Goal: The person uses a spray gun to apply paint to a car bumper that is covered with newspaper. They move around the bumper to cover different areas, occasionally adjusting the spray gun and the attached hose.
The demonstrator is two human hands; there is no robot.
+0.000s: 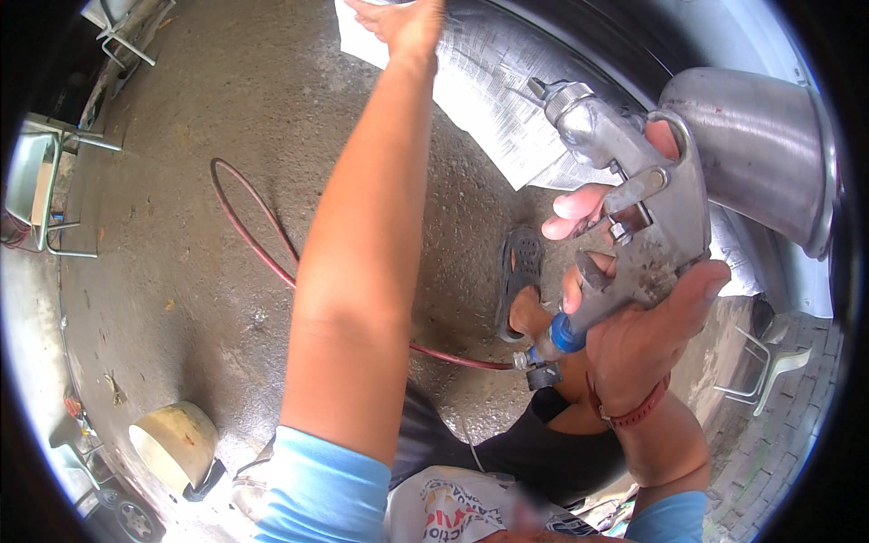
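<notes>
Gripping spray gun [683, 217], right hand [647, 339] wrapped around handle [625, 294]; left hand [407, 25] far, apart, open near newspaper [493, 122], probably masking.

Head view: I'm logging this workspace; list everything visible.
Spray gun: one, silver, right of centre
Cup: one, silver, on gun
Hose: one, red, left of gun
Newspaper: count unclear, white, top centre
Panel: one, dark, behind newspaper
Bucket: one, cream, lower left
Chairs: at least three, pale, both sides
Ground: one, grey, beneath
Shoe: one, dark, centre
Wristband: one, red, right side
Shorts: one pair, black, bottom
Shirt: one, white, blue sleeves, bottom
Forearms: two, bare, behind hands
Left hand: one, bare, top edge
Right hand: one, bare, around gun
</notes>
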